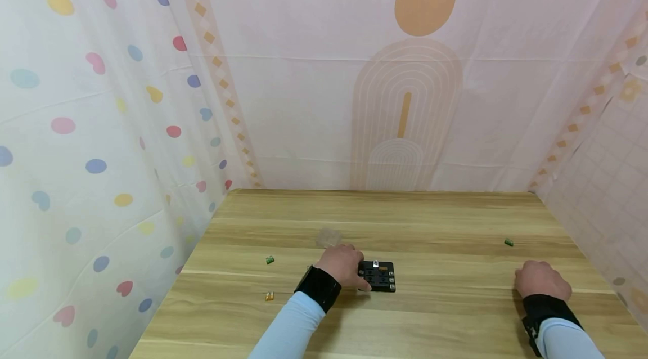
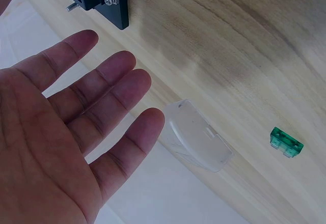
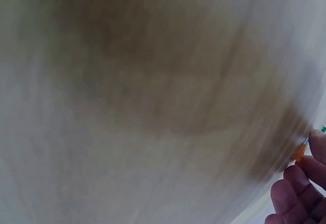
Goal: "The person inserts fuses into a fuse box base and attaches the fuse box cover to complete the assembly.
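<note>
My left hand [image 1: 341, 266] is at the left edge of a black fuse block [image 1: 377, 277], its thumb close to the near left corner. In the left wrist view its fingers [image 2: 117, 71] extend loosely and grip nothing; whether the thumb touches the block is unclear. One orange blade fuse [image 1: 383, 268] sits in the block, near its far side, and metal screws line its edges. Far to the right, my right hand [image 1: 544, 280] pinches another orange blade fuse [image 3: 300, 154] between thumb and finger. Beyond the left hand lies a clear plastic cover [image 2: 196, 137].
On the wooden table [image 1: 445, 319], a green blade fuse [image 1: 270, 260] and an orange blade fuse [image 1: 269, 296] lie to the left. Another green fuse [image 1: 508, 242] lies beyond the right hand. Patterned curtains [image 1: 304, 111] hang behind and at both sides.
</note>
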The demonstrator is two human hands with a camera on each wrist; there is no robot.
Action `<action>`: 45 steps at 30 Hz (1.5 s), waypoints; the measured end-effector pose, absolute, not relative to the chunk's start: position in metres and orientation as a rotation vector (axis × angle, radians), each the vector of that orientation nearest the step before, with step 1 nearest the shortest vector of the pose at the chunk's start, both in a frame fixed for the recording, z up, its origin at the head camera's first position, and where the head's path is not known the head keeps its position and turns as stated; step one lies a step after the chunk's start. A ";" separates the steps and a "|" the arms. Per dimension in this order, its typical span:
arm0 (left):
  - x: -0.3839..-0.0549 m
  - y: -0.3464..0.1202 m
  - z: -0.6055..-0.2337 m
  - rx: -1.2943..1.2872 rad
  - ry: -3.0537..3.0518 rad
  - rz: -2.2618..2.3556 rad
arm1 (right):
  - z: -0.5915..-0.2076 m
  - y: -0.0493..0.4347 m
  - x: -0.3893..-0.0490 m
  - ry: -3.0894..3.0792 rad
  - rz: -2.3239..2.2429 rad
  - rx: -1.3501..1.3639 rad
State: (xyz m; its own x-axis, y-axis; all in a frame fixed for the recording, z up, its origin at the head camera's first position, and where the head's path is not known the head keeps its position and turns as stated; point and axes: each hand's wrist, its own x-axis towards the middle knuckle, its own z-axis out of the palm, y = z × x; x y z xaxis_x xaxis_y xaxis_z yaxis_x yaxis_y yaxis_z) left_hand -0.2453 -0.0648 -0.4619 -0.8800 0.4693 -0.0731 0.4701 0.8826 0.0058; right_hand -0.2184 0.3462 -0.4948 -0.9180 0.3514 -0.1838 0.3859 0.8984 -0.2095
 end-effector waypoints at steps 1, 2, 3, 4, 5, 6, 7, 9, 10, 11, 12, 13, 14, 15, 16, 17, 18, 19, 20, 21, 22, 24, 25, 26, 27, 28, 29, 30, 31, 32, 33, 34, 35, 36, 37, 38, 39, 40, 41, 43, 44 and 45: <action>-0.245 -0.065 -0.462 0.744 2.979 -0.021 | -0.495 0.346 -0.218 2.924 -0.367 0.572; -0.245 -0.065 -0.462 0.744 2.978 -0.022 | -0.495 0.346 -0.219 2.926 -0.370 0.571; -0.245 -0.065 -0.462 0.743 2.978 -0.020 | -0.495 0.346 -0.219 2.927 -0.376 0.571; -0.245 -0.065 -0.462 0.740 2.977 -0.017 | -0.495 0.346 -0.219 2.928 -0.379 0.565; -0.245 -0.065 -0.463 0.739 2.977 -0.013 | -0.495 0.346 -0.219 2.929 -0.383 0.556; -0.245 -0.065 -0.463 0.740 2.977 -0.012 | -0.495 0.346 -0.219 2.930 -0.384 0.548; -0.246 -0.065 -0.463 0.739 2.977 -0.011 | -0.495 0.346 -0.219 2.932 -0.383 0.537; -0.246 -0.065 -0.464 0.737 2.976 -0.010 | -0.495 0.346 -0.219 2.931 -0.385 0.519; -0.246 -0.065 -0.464 0.737 2.975 -0.012 | -0.495 0.346 -0.219 2.931 -0.384 0.507; -0.246 -0.065 -0.465 0.738 2.975 -0.014 | -0.495 0.346 -0.219 2.931 -0.383 0.498; -0.246 -0.065 -0.465 0.738 2.975 -0.015 | -0.496 0.346 -0.219 2.934 -0.381 0.490; -0.246 -0.065 -0.465 0.736 2.974 -0.016 | -0.496 0.346 -0.219 2.937 -0.380 0.483; -0.246 -0.065 -0.465 0.735 2.974 -0.015 | -0.497 0.346 -0.219 2.941 -0.377 0.476; -0.246 -0.065 -0.465 0.735 2.975 -0.018 | -0.497 0.346 -0.219 2.947 -0.376 0.471; -0.247 -0.065 -0.465 0.734 2.976 -0.019 | -0.497 0.347 -0.220 2.951 -0.372 0.467; -0.247 -0.065 -0.465 0.733 2.977 -0.020 | -0.497 0.347 -0.220 2.954 -0.369 0.461; -0.247 -0.065 -0.466 0.733 2.979 -0.021 | -0.497 0.347 -0.220 2.956 -0.370 0.459; -0.247 -0.065 -0.466 0.733 2.980 -0.023 | -0.498 0.347 -0.220 2.957 -0.372 0.458; -0.247 -0.065 -0.466 0.732 2.981 -0.022 | -0.498 0.347 -0.220 2.955 -0.374 0.461; -0.247 -0.065 -0.466 0.731 2.981 -0.023 | -0.498 0.347 -0.220 2.953 -0.378 0.467; -0.247 -0.065 -0.466 0.730 2.982 -0.019 | -0.498 0.347 -0.220 2.949 -0.383 0.472; -0.247 -0.065 -0.466 0.731 2.981 -0.015 | -0.498 0.347 -0.220 2.941 -0.395 0.501; -0.247 -0.065 -0.467 0.729 2.979 -0.014 | -0.498 0.347 -0.220 2.937 -0.400 0.514; -0.247 -0.065 -0.467 0.728 2.977 -0.012 | -0.497 0.347 -0.220 2.929 -0.404 0.528; -0.247 -0.065 -0.467 0.727 2.975 -0.013 | -0.497 0.348 -0.220 2.922 -0.408 0.536; -0.247 -0.065 -0.466 0.724 2.974 -0.013 | -0.496 0.348 -0.220 2.915 -0.409 0.542; -0.247 -0.065 -0.466 0.723 2.972 -0.014 | -0.496 0.347 -0.220 2.909 -0.404 0.549; -0.247 -0.065 -0.465 0.721 2.971 -0.014 | -0.495 0.347 -0.220 2.904 -0.398 0.553; -0.247 -0.065 -0.464 0.719 2.970 -0.013 | -0.495 0.347 -0.220 2.901 -0.394 0.553; -0.247 -0.065 -0.464 0.717 2.970 -0.012 | -0.494 0.346 -0.221 2.901 -0.391 0.555; -0.247 -0.064 -0.463 0.717 2.970 -0.012 | -0.494 0.346 -0.221 2.903 -0.388 0.553; -0.247 -0.064 -0.462 0.717 2.971 -0.010 | -0.494 0.346 -0.221 2.906 -0.385 0.551; -0.247 -0.064 -0.462 0.717 2.972 -0.009 | -0.494 0.346 -0.221 2.911 -0.385 0.549; -0.246 -0.064 -0.462 0.717 2.972 -0.010 | -0.494 0.346 -0.221 2.915 -0.387 0.544; -0.246 -0.064 -0.461 0.717 2.973 -0.010 | -0.494 0.346 -0.221 2.920 -0.390 0.539; -0.246 -0.065 -0.461 0.718 2.974 -0.012 | -0.494 0.346 -0.220 2.924 -0.392 0.532; -0.246 -0.065 -0.461 0.718 2.974 -0.013 | -0.494 0.346 -0.220 2.927 -0.392 0.527; -0.246 -0.065 -0.461 0.719 2.974 -0.015 | -0.494 0.346 -0.220 2.929 -0.393 0.528; -0.246 -0.065 -0.461 0.718 2.972 -0.017 | -0.494 0.345 -0.220 2.932 -0.390 0.531; -0.245 -0.065 -0.461 0.717 2.969 -0.016 | -0.495 0.345 -0.220 2.938 -0.386 0.529; -0.245 -0.065 -0.462 0.718 2.968 -0.017 | -0.495 0.345 -0.219 2.940 -0.388 0.525; -0.245 -0.065 -0.462 0.718 2.966 -0.016 | -0.495 0.345 -0.219 2.941 -0.389 0.522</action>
